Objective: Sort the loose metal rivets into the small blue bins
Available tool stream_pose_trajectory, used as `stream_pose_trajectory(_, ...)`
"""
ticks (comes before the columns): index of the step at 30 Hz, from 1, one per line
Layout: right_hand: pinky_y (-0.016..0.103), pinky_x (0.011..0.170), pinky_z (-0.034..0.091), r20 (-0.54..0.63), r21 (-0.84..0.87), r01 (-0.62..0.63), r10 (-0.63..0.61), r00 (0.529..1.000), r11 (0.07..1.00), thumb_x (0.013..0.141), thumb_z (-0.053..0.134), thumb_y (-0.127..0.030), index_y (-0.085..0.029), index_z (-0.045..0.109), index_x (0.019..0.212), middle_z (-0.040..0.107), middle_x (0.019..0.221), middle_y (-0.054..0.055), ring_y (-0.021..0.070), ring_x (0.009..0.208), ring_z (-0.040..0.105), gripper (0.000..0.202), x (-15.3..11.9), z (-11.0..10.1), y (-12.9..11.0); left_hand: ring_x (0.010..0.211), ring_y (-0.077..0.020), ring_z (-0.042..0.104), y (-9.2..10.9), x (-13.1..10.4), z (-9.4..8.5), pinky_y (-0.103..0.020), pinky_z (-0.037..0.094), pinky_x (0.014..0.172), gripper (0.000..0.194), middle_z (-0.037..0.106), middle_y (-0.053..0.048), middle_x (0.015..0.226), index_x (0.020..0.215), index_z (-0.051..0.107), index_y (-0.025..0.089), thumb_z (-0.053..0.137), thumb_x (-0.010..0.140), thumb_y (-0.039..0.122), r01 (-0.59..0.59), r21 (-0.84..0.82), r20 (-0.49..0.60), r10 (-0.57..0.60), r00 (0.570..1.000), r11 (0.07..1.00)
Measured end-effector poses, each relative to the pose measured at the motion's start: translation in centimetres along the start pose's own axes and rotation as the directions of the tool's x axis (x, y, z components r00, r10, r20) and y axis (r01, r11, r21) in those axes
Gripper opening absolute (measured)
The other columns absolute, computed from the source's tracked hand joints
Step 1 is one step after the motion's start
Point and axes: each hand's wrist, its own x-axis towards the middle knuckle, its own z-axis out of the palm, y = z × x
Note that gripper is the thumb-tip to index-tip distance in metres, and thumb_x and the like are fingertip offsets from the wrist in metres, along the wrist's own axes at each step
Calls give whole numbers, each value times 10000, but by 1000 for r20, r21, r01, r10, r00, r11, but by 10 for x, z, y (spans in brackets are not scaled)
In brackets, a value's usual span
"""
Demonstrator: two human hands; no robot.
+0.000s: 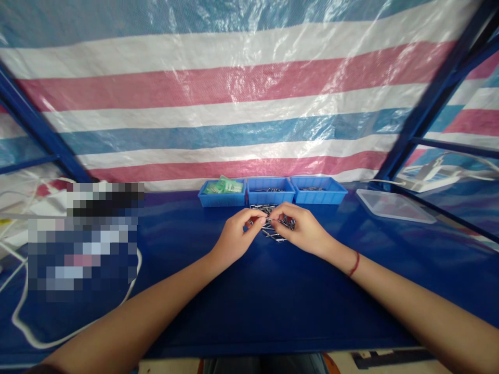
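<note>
My left hand [238, 234] and my right hand [299, 227] meet fingertip to fingertip over a loose pile of slim silvery metal pieces [277, 237], like screws or rivets. Both hands are closed in a pinch, thumb against fingers. Whatever sits between the fingertips is too small and too covered to make out. Fingers hide part of the pile, which lies on the blue tabletop [268, 296]. Just behind it stand three blue bins: a left bin [222, 200] with green-and-clear packets [226, 185], a middle bin [270, 198] and a right bin [320, 198], both with small metal pieces.
A flat translucent plastic lid [393, 205] lies at the right, with a white device [432, 176] beyond it. White cable [39, 345] loops across the left side, near a blurred-out area. Blue frame posts and a striped plastic sheet [241, 93] enclose the table.
</note>
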Motion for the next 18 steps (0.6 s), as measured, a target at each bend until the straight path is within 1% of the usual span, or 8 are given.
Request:
stream_pose_trajectory(5, 277, 694, 442, -41, -39, 43, -44, 998, 998, 819, 532, -146, -171, 608, 829, 622, 796, 44, 147, 753, 555, 80, 1, -3, -2, 848, -155, 630, -2, 0, 0, -259, 481, 747, 141, 680, -29, 919, 931, 634, 187, 530, 854, 244, 25, -36, 28, -24, 999, 999)
stream_pose_trajectory(9, 292, 720, 441, -31, -28, 64, -65, 997, 998, 849, 516, -210, -171, 613, 814, 630, 806, 51, 155, 777, 564, 110, 2, -5, -3, 879, -164, 622, -4, 0, 2, -275, 476, 767, 174, 666, -44, 950, 986, 600, 183, 534, 851, 270, 53, -86, 38, -50, 998, 995)
stream_pose_trajectory(11, 288, 692, 443, -52, 15, -10, 11, 999, 1000, 847, 512, -246, -171, 621, 807, 636, 799, 48, 154, 752, 569, 139, 4, -7, 1, 839, -157, 619, -5, 0, 3, -274, 475, 738, 278, 654, -44, 929, 1101, 531, 182, 546, 844, 287, 73, -102, 34, -70, 997, 992)
stream_pose_trajectory(13, 280, 645, 444, -138, 93, -152, 164, 977, 984, 826, 519, -282, -165, 626, 790, 638, 765, 41, 146, 690, 567, 162, 6, -12, 11, 728, -132, 600, -5, -1, 3, -262, 468, 682, 398, 635, -25, 871, 1213, 431, 186, 538, 849, 304, 86, -94, 45, -82, 996, 992)
stream_pose_trajectory(14, 276, 619, 442, -198, 141, -233, 258, 945, 962, 808, 528, -297, -161, 625, 775, 635, 731, 35, 140, 649, 560, 170, 7, -15, 18, 674, -118, 580, -5, -1, 3, -256, 461, 659, 423, 623, -11, 839, 1243, 394, 188, 524, 858, 308, 82, -80, 65, -77, 995, 993)
stream_pose_trajectory(15, 270, 588, 436, -263, 187, -315, 357, 896, 930, 792, 536, -313, -158, 621, 755, 624, 687, 26, 132, 601, 546, 180, 9, -20, 26, 635, -108, 561, -5, -2, 2, -249, 454, 641, 426, 611, 0, 810, 1256, 374, 188, 506, 868, 305, 68, -63, 89, -63, 994, 996)
stream_pose_trajectory(16, 263, 553, 425, -322, 225, -388, 443, 836, 894, 775, 546, -324, -157, 617, 734, 604, 633, 15, 124, 556, 528, 186, 10, -25, 35, 613, -102, 549, -4, -2, 2, -243, 448, 631, 415, 602, 9, 786, 1258, 368, 187, 489, 877, 297, 46, -43, 118, -41, 992, 998)
stream_pose_trajectory(18, 250, 484, 391, -436, 288, -503, 579, 689, 815, 738, 568, -337, -163, 601, 684, 561, 560, -3, 110, 486, 489, 185, 11, -36, 55, 607, -101, 547, -3, -2, 1, -238, 442, 630, 380, 596, 18, 758, 1243, 381, 186, 469, 884, 271, -20, 5, 176, 19, 984, 1000)
